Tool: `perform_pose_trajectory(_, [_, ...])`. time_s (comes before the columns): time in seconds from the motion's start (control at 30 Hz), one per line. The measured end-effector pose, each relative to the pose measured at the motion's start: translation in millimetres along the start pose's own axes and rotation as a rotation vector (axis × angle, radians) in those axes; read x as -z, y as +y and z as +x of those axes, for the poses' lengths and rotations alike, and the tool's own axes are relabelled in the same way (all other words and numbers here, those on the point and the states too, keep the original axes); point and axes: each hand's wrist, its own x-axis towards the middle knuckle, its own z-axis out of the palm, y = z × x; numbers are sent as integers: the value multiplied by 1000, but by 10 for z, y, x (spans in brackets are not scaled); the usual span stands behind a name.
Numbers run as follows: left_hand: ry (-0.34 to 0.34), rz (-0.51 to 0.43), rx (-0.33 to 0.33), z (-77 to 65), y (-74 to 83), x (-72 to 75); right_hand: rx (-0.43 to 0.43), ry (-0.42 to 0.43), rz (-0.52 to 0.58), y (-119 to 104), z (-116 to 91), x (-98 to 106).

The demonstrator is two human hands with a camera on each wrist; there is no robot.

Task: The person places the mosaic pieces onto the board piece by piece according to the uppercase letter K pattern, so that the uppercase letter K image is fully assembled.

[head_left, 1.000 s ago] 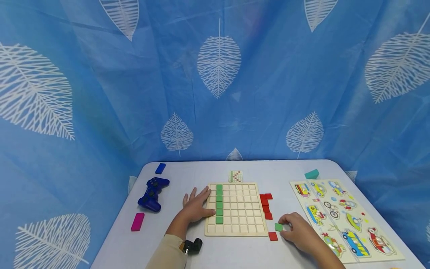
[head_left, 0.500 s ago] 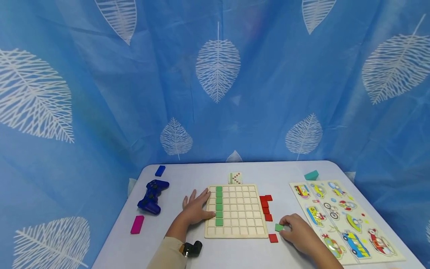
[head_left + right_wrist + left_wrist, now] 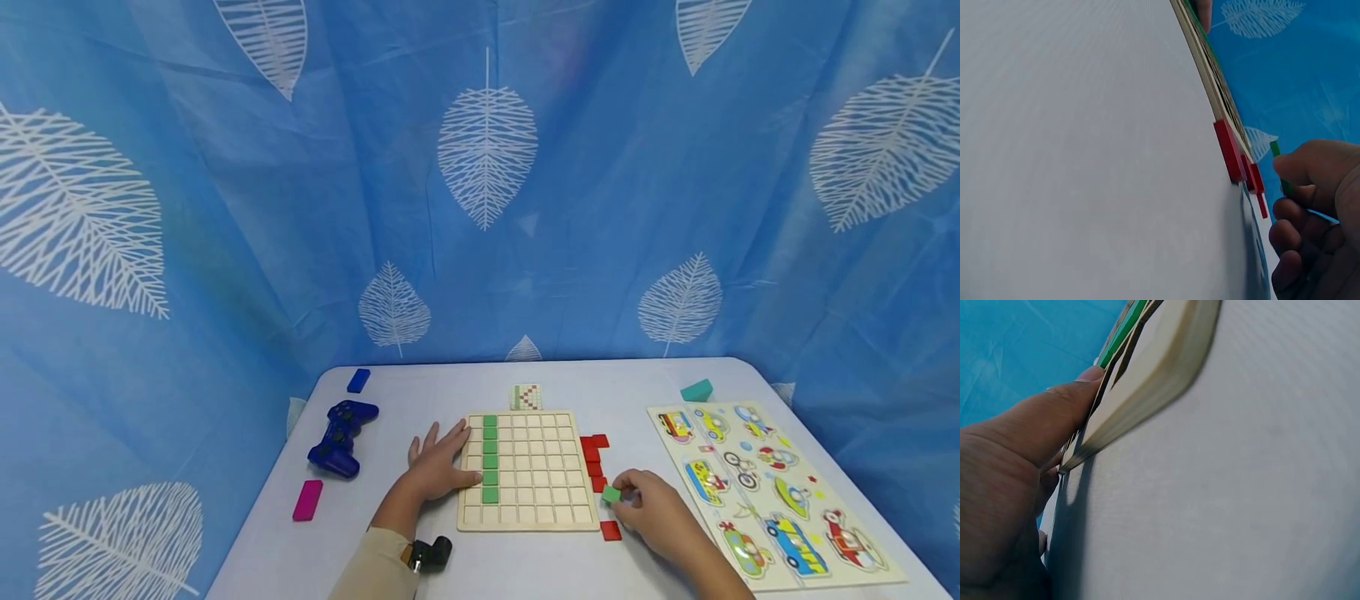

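Observation:
A green square tile (image 3: 611, 494) is pinched between thumb and fingers of my right hand (image 3: 651, 510), just off the board's right side. In the right wrist view the tile (image 3: 1275, 149) is raised above the tabletop, seen edge-on. My left hand (image 3: 435, 468) rests at the left edge of the wooden grid board (image 3: 528, 526), fingers spread and thumb over the rim. The thumb (image 3: 1072, 403) lies on the board's top face in the left wrist view. One column of green tiles (image 3: 490, 460) fills cells near the board's left side. Several red tiles (image 3: 592, 456) lie along its right edge.
Behind the board lies a small pattern card (image 3: 527, 397). A vehicle puzzle board (image 3: 780, 492) and a teal block (image 3: 697, 390) are at right. On the left are a blue game controller (image 3: 341, 439), a magenta block (image 3: 307, 500) and a blue block (image 3: 358, 381).
My right hand has lifted the green tile and carried it slightly left and away from me, toward the board. The left hand stays in place.

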Motion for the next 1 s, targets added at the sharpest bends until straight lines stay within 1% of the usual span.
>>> perform_pose_trajectory(0.23, [-3,0,1,-6,-3,3,43,27,66,-224,28,-89])
perform_pose_trajectory(0.37, [-1,-3,-4,-10,-12,9,79,16,113,-400,23,-156])
perform_pose_trajectory(0.47, [-1,-4,-8,-9,-19,6,117,8,128,-520,16,-226])
perform_pose_trajectory(0.67, [-11,0,4,1,-9,-6,204,-26,151,-684,27,-389])
perform_pose_trajectory(0.77, [-12,-2,-3,12,-6,-1,246,-51,158,-749,35,-465])
perform_pose_trajectory(0.9, [-11,-2,-7,19,-8,10,292,-102,161,-860,33,-562])
perform_pose_trajectory(1.0, [-9,1,2,15,-8,9,325,-150,159,-959,19,-637])
